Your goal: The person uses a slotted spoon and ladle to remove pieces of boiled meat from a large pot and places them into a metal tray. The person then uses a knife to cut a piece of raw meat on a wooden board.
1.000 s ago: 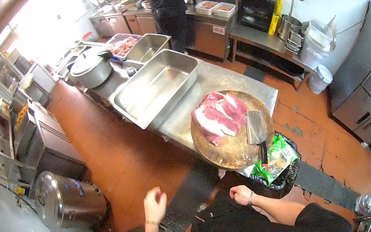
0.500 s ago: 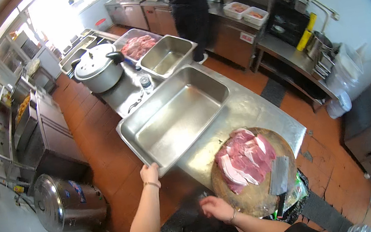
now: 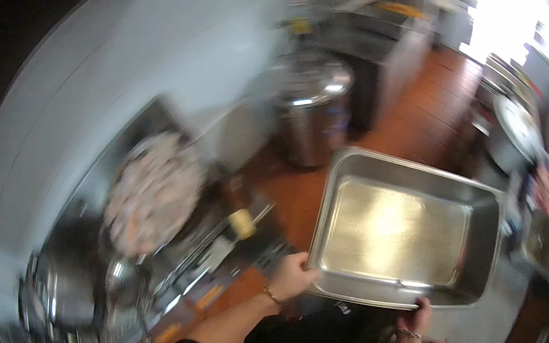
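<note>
The picture is heavily blurred by motion; a large rectangular stainless steel pan [image 3: 399,231] fills the lower right of the view, deep-walled, bare inside, tilted with its far corner up and to the left; the left hand [image 3: 291,276] is clamped on the pan's near left corner, thumb side against the rim, a thin bracelet at the wrist; the right hand [image 3: 413,318] grips the pan's lower edge from beneath, its fingertips [image 3: 421,303] curling over the rim, a bracelet on that wrist too; both dark sleeves come up from the lower edge. The pan seems to lie over the edge of a steel desk [image 3: 484,318] at the lower right, though the blur hides whether it rests there or is carried. Behind the pan an orange-red tiled floor [image 3: 418,127] runs away toward bright light; a tall cylindrical steel pot [image 3: 313,119] stands on that floor near a pale wall [image 3: 148,55]. At the left a round wok-like basin holding pale food [image 3: 152,194] sits on a cooking range [image 3: 128,288], well apart from the pan; a yellow-tipped handle [image 3: 243,223] sticks out between them; more steel vessels [image 3: 520,132] crowd the right edge, too smeared to name.
</note>
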Demonstrator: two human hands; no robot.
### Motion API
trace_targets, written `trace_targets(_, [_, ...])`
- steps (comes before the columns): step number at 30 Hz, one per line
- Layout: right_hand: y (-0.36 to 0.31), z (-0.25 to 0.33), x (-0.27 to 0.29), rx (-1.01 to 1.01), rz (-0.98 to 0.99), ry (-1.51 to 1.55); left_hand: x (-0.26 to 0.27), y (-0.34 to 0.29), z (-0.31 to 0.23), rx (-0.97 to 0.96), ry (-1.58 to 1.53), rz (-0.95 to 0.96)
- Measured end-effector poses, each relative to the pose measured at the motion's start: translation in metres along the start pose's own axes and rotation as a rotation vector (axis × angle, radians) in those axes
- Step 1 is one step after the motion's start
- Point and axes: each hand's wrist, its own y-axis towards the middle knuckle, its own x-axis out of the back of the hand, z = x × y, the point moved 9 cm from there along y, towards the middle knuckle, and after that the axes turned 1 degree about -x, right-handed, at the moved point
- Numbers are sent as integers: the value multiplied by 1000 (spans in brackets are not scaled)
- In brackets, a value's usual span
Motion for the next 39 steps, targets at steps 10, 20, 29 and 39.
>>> trace_targets(10, [-232, -235, -235, -70, 575, -573, 289, -377, 145, -35, -220, -977])
trace_targets(20, [-446, -652, -153, -1015, 1446, -1169, 220, -831, 317, 593, -401, -2011])
trace_targets(29, [-432, -840, -52, -1280, 882, -1362, 43, -887, 293, 1124, -188, -2002])
trace_targets(39, [-440, -751, -126, -1088, 1194, -1658, 5, -851, 319, 1133, -873, -2324])
